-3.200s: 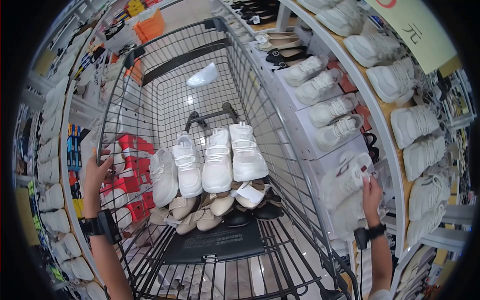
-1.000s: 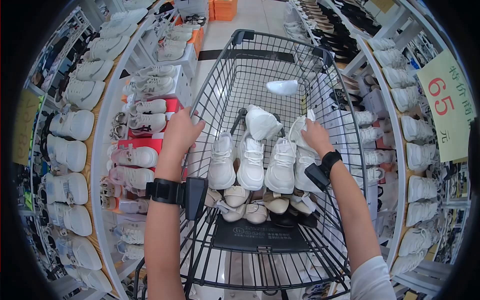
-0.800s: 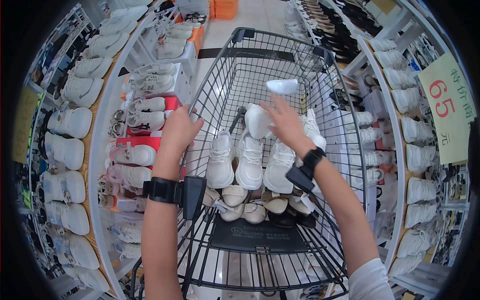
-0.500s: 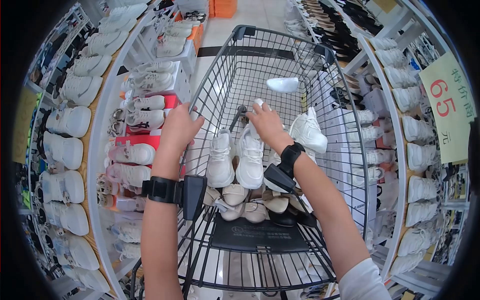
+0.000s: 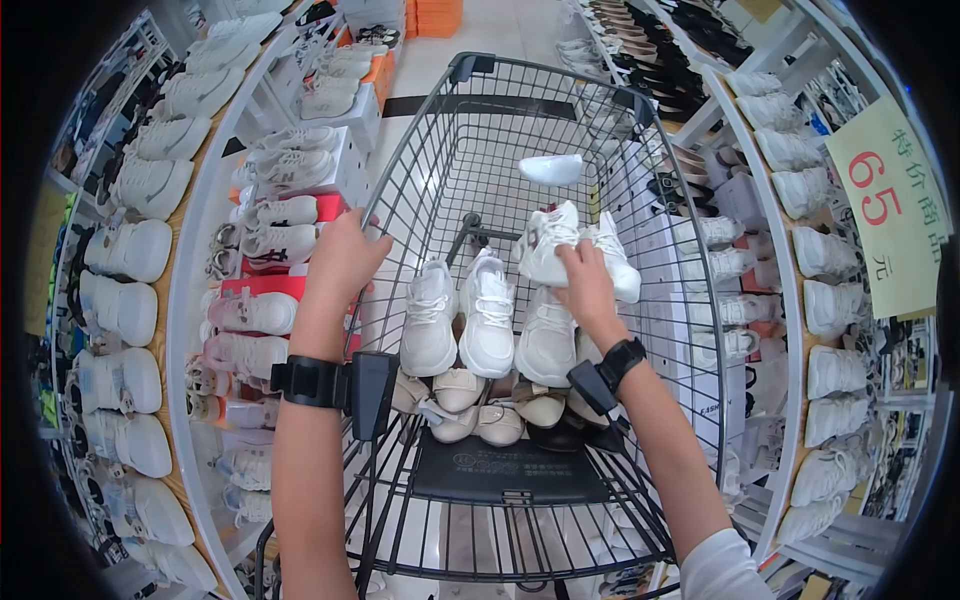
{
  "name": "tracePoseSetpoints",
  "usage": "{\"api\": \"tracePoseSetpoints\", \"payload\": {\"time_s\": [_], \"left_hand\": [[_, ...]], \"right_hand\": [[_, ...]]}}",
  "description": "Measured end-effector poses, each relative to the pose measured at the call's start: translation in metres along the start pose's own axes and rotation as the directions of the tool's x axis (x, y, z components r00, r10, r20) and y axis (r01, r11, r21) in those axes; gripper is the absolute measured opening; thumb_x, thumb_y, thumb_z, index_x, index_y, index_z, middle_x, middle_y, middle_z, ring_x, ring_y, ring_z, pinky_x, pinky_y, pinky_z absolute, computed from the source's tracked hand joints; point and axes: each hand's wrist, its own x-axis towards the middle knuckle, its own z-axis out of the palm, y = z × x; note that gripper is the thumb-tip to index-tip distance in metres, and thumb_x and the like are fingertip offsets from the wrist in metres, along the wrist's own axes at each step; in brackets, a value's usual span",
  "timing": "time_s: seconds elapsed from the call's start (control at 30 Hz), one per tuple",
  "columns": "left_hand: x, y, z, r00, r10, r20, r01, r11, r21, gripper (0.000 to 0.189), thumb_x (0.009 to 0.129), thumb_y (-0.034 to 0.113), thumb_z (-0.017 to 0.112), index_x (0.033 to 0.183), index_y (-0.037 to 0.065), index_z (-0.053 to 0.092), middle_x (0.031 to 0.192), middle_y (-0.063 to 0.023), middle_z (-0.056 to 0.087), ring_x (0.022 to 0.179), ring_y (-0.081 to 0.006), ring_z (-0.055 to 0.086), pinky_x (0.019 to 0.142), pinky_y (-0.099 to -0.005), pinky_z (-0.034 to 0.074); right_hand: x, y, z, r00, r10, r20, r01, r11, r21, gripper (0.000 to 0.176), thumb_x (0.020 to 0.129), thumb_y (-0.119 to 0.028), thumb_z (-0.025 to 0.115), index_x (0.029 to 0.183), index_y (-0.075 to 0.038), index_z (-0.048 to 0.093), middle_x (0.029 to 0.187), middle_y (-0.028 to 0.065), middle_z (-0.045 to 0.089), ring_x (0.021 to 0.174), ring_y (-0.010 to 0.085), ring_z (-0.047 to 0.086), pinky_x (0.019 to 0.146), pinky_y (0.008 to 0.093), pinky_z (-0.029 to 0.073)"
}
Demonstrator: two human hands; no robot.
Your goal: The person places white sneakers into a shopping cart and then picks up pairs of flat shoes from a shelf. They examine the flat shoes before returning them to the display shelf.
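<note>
A white lace-up sneaker (image 5: 546, 242) is in my right hand (image 5: 588, 285), whose fingers close on its side. Just right of it, another white sneaker (image 5: 615, 262) leans in the shopping cart (image 5: 560, 68). Toward me, the left sneaker (image 5: 428, 325), middle sneaker (image 5: 488, 320) and right sneaker (image 5: 547, 340) form a row, toes facing me. Beneath their toes are beige flat shoes (image 5: 500, 424) and black shoes (image 5: 560, 437). At the cart's left rim, my left hand (image 5: 342, 255) rests with curled fingers, thumb pointing inward; part of its grip is hidden.
A small white shoe-shaped item (image 5: 551, 170) lies farther inside the cart. Shelves of white shoes (image 5: 128, 312) line the left, with more white shoes (image 5: 835, 310) on the right. A yellow price sign (image 5: 882, 210) hangs at the right. Orange boxes (image 5: 434, 17) are stacked ahead.
My right hand has moved right and nearer me, from behind the middle sneaker to a sneaker on the right. That sneaker now sits farther left. My left hand stays at the rim.
</note>
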Motion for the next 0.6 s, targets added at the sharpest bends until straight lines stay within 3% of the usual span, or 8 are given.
{"api": "tracePoseSetpoints", "payload": {"time_s": [0.1, 0.17, 0.2, 0.27, 0.4, 0.47, 0.57, 0.6], "left_hand": [[0.001, -0.006, 0.002, 0.997, 0.068, -0.037, -0.065, 0.994, 0.084, 0.036, 0.071, 0.02, 0.066, 0.098, -0.004, 0.061, 0.077, -0.0228, 0.064, 0.074, -0.0338, 0.064, 0.071, -0.0401, 0.05], [0.002, -0.009, 0.002, 0.999, 0.044, -0.004, -0.044, 0.996, 0.076, 0.036, 0.071, 0.02, 0.066, 0.097, -0.003, 0.061, 0.078, -0.0226, 0.064, 0.076, -0.0346, 0.064, 0.072, -0.0403, 0.05], [0.003, -0.007, 0.001, 1.0, 0.026, 0.007, -0.027, 0.998, 0.064, 0.035, 0.071, 0.021, 0.066, 0.097, -0.002, 0.062, 0.079, -0.0225, 0.064, 0.079, -0.0355, 0.063, 0.074, -0.0405, 0.049], [0.001, -0.003, 0.0, 1.0, 0.016, 0.008, -0.016, 0.998, 0.054, 0.035, 0.071, 0.021, 0.066, 0.096, -0.002, 0.062, 0.079, -0.0223, 0.064, 0.078, -0.0356, 0.063, 0.073, -0.0403, 0.049], [-0.004, 0.007, -0.006, 1.0, -0.023, 0.019, 0.022, 0.999, 0.026, 0.031, 0.071, 0.02, 0.065, 0.093, -0.002, 0.061, 0.077, -0.0212, 0.064, 0.075, -0.0342, 0.064, 0.071, -0.0402, 0.049], [-0.005, 0.009, -0.004, 0.997, -0.061, 0.053, 0.062, 0.998, 0.0, 0.031, 0.071, 0.02, 0.065, 0.093, -0.002, 0.061, 0.076, -0.0208, 0.064, 0.073, -0.0338, 0.063, 0.07, -0.0404, 0.049], [0.002, -0.005, 0.0, 0.999, 0.046, 0.016, -0.047, 0.997, 0.057, 0.03, 0.07, 0.019, 0.065, 0.091, -0.002, 0.061, 0.073, -0.0197, 0.063, 0.072, -0.0336, 0.063, 0.069, -0.0407, 0.049], [0.001, -0.005, 0.0, 0.999, 0.054, -0.003, -0.054, 0.996, 0.065, 0.03, 0.07, 0.019, 0.065, 0.091, -0.002, 0.061, 0.074, -0.0197, 0.062, 0.071, -0.0338, 0.062, 0.069, -0.0407, 0.048]], "right_hand": [[-0.009, 0.0, 0.009, 0.997, -0.057, 0.057, 0.059, 0.998, -0.032, 0.052, 0.056, -0.005, 0.075, 0.102, -0.01, 0.052, 0.102, 0.0093, 0.046, 0.096, 0.0295, 0.049, 0.076, 0.0382, 0.047], [-0.008, -0.001, 0.015, 0.998, -0.06, 0.006, 0.06, 0.975, -0.214, 0.048, 0.062, -0.011, 0.073, 0.105, -0.011, 0.052, 0.102, 0.0088, 0.046, 0.097, 0.027, 0.049, 0.078, 0.0372, 0.044], [-0.009, -0.002, 0.016, 0.999, -0.045, 0.011, 0.047, 0.975, -0.217, 0.048, 0.062, -0.011, 0.073, 0.105, -0.011, 0.052, 0.102, 0.0088, 0.046, 0.097, 0.027, 0.049, 0.078, 0.0372, 0.044], [-0.006, -0.005, 0.016, 0.996, -0.004, 0.089, 0.033, 0.942, -0.333, 0.051, 0.065, -0.023, 0.073, 0.11, -0.012, 0.051, 0.106, 0.0099, 0.047, 0.1, 0.0256, 0.049, 0.082, 0.0388, 0.041], [-0.005, -0.01, 0.012, 0.998, -0.006, 0.068, 0.025, 0.957, -0.291, 0.064, 0.059, -0.031, 0.08, 0.113, -0.014, 0.051, 0.106, 0.0105, 0.046, 0.101, 0.0266, 0.049, 0.079, 0.041, 0.039], [-0.004, -0.007, 0.009, 0.988, 0.046, 0.146, -0.011, 0.972, -0.235, 0.07, 0.062, -0.043, 0.076, 0.121, -0.017, 0.049, 0.111, 0.0128, 0.046, 0.105, 0.0277, 0.048, 0.084, 0.0449, 0.039], [-0.004, -0.01, 0.005, 0.972, 0.098, 0.216, -0.05, 0.975, -0.218, 0.071, 0.067, -0.049, 0.071, 0.126, -0.02, 0.047, 0.113, 0.0138, 0.046, 0.108, 0.0288, 0.049, 0.091, 0.0485, 0.036], [-0.002, -0.014, -0.003, 0.947, 0.133, 0.294, -0.072, 0.975, -0.208, 0.069, 0.071, -0.052, 0.068, 0.128, -0.02, 0.046, 0.121, 0.0155, 0.045, 0.11, 0.0305, 0.049, 0.094, 0.0512, 0.034]]}}
